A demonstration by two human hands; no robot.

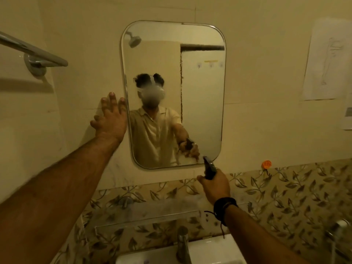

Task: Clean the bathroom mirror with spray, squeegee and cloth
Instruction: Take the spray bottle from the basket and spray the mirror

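Observation:
A rounded rectangular mirror [202, 88] hangs on the cream wall straight ahead. My left hand [110, 119] is spread flat on the wall, fingers apart, with its fingertips at the mirror's left edge. My right hand [215, 185] is below the mirror's lower right corner, closed around a dark spray bottle head [209, 168] whose nozzle points up at the glass. The bottle's body is hidden behind my hand. No squeegee or cloth shows.
A chrome towel rail [36, 52] juts from the wall at upper left. Below are a glass shelf [148, 216], a chrome tap [182, 242] and a white basin [215, 248]. Papers [323, 63] hang at right, with an orange hook [266, 164] above the leaf-patterned tiles.

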